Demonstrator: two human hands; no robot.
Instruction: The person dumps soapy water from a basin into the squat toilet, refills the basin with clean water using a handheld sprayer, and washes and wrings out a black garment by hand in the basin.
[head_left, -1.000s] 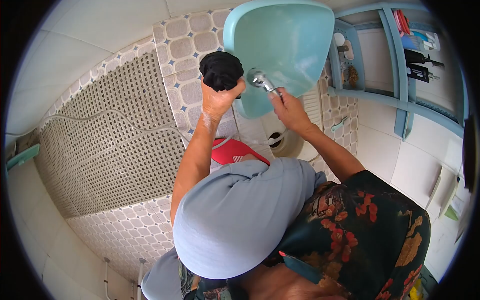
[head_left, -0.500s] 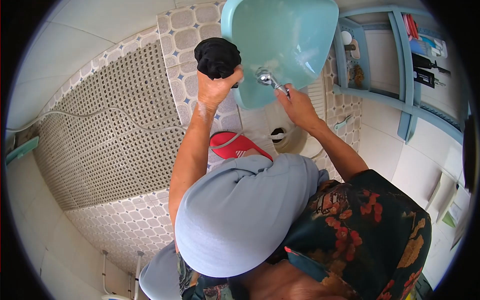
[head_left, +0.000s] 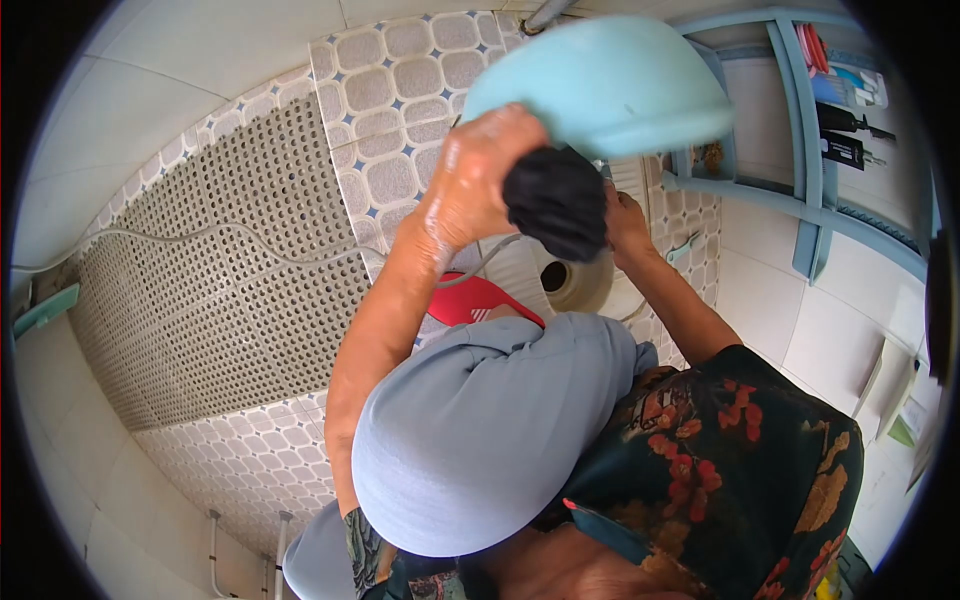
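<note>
Left hand (head_left: 478,178): gripping black cloth (head_left: 555,207), centre of frame; fingers at edge of tilted basin (head_left: 610,85), upper centre. Right hand (head_left: 626,226): just right of cloth, partly hidden; grip cannot be told. Red slipper (head_left: 467,299) lower; blue rack (head_left: 815,208) upper right.

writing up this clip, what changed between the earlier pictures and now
The blue basin has tipped up, showing its outside instead of its inside. The left hand has moved right, its fingers apparently at the basin's edge; the black cloth has shifted right and nearer the body. The right hand moved slightly right; the shower head can't be made out. The red slipper and blue rack stayed put.
</note>
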